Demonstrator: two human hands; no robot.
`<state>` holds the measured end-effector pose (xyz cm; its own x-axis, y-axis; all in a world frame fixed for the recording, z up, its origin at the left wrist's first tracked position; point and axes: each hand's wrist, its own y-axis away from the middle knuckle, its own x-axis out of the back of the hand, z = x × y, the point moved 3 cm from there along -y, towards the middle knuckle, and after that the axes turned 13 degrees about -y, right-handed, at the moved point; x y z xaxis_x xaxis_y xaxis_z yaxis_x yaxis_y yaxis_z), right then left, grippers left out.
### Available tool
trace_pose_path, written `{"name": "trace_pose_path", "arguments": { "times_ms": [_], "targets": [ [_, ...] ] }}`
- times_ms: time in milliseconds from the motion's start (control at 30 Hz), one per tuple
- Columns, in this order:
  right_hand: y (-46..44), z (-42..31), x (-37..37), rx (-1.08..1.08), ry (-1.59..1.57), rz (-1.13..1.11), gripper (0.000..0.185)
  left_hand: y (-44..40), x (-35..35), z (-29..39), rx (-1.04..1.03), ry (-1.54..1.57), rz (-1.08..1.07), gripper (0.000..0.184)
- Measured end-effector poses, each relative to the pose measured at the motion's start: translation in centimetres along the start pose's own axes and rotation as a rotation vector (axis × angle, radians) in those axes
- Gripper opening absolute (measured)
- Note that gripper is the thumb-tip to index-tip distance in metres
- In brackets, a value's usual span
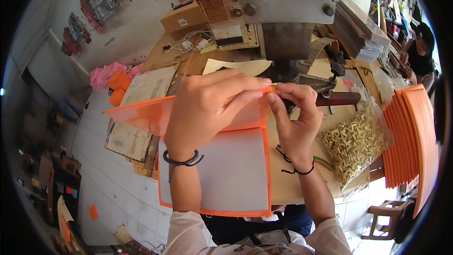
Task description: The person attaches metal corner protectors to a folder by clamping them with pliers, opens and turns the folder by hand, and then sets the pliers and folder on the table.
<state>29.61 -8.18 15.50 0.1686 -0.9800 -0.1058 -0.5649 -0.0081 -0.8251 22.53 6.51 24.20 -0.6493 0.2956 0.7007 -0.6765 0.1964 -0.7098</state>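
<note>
An orange-edged folder [214,170] with pale inner panels lies open in front of me, its upper cover raised at a slant. My left hand [212,108] pinches the cover's upper right corner between thumb and fingers. Close beside it, my right hand [297,113] has thumb and fingertips pressed together at the same corner, on a small brass-coloured piece [274,86]. The metal press [284,71] stands just behind the fingertips. A clear bag of small brass pieces [356,144] lies to the right of my right hand.
Stacked orange folders [406,137] stand at the right, above a brown stool [383,219]. A worn board [137,108] is at the left. Behind are a cardboard box [184,19], white cables [188,42] and piled sheets [361,28]. Another person [420,52] sits at far right.
</note>
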Motion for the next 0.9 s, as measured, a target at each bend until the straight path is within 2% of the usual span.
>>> {"name": "trace_pose_path", "arguments": {
  "times_ms": [133,233,333,500,900],
  "targets": [
    [0.0,0.1,-0.2,0.024,-0.035,-0.016,0.021,-0.2,0.2,-0.3,0.028,0.027,-0.113,0.018],
    [-0.1,0.0,-0.2,0.065,-0.045,-0.034,0.022,-0.2,0.2,-0.4,0.007,0.024,-0.047,0.009],
    [0.0,-0.1,-0.1,0.066,-0.064,-0.055,0.023,-0.1,0.4,-0.4,0.003,0.132,-0.015,0.011],
    [0.1,0.0,-0.2,0.004,-0.172,-0.047,0.021,0.1,0.8,0.1,0.06,0.142,-0.03,0.012],
    [0.2,0.2,-0.3,0.026,-0.109,-0.085,0.018,0.0,1.1,0.6,0.069,0.128,-0.086,0.013]
  ]
}}
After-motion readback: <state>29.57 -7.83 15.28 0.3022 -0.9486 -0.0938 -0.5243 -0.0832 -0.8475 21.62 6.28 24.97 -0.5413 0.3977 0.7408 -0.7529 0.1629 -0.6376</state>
